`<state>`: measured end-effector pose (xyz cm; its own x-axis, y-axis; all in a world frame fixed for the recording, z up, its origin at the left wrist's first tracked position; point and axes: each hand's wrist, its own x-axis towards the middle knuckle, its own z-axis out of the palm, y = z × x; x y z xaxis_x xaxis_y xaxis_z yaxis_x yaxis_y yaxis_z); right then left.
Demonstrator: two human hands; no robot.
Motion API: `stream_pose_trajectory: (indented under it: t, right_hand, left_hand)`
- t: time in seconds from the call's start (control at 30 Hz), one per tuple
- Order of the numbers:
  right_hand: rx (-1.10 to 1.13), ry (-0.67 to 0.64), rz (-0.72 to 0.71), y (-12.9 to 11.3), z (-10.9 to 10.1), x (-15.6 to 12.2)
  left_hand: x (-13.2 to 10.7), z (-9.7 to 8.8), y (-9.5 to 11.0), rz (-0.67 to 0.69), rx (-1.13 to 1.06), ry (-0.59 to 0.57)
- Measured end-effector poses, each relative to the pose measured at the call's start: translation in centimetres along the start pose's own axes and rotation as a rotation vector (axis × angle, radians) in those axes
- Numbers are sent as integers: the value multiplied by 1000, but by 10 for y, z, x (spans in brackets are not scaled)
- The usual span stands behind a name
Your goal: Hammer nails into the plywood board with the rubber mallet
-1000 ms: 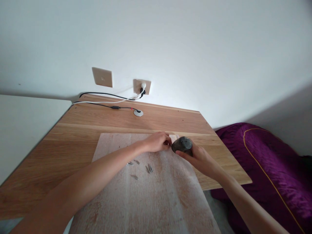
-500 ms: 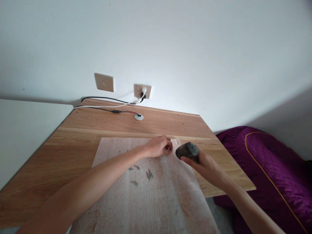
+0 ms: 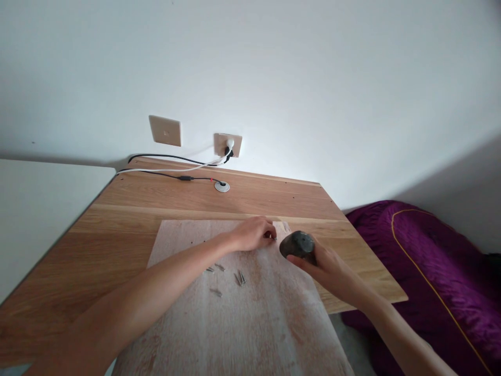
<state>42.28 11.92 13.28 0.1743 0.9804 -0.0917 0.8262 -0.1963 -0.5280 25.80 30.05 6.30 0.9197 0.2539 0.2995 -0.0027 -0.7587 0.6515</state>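
My left hand [image 3: 256, 233] rests at the far right part of a pale, worn wooden board [image 3: 242, 324], its thumb and fingers pinched round a small nail [image 3: 275, 238]. Only the metal end of that nail shows; the fingers cover the rest. Just to the right, my right hand [image 3: 329, 263] grips a dark grey, cylinder-shaped block [image 3: 295, 244], tilted, with its round end face turned up. The block is close to the nail but apart from it. Several loose silver nails [image 3: 240, 278] lie on the board below my left forearm.
Under the board is a brown wooden desk [image 3: 117, 219]. Black and white cables [image 3: 164, 170] run along its back to a wall socket [image 3: 227, 145], near a round cable grommet [image 3: 222, 186]. A white surface [image 3: 47, 219] adjoins at left; purple fabric [image 3: 422, 261] bulges at right.
The dark block and my right hand have shifted very slightly left and down. My left hand keeps its pinch at the same spot on the board.
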Motion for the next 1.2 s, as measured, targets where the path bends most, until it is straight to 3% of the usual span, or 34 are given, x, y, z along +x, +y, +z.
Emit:
stream_pose_trajectory:
  t: [0.1,0.33,0.5,0.63,0.83,1.03,1.2]
  right_hand:
    - [-7,-62,9,1,0,-2]
    - [2,104,3,-7,-7,14]
    - [10,53,-9,-8,-2,20]
    - [-12,72,9,-1,1,12]
    - [-34,-2,41,5,2,5]
    - [-23,104,34,-5,-6,15]
    - [15,21,-22,-13,-4,19]
  left_hand:
    - [0,-1,1,15,9,-3]
    - [0,-1,2,-4,61,0]
    - [-1,-2,3,-41,62,-4]
    - [-1,-1,1,-42,47,1]
    - [2,3,-2,-20,65,0]
    - [1,2,-1,24,79,0]
    - [-1,0,3,-38,70,2]
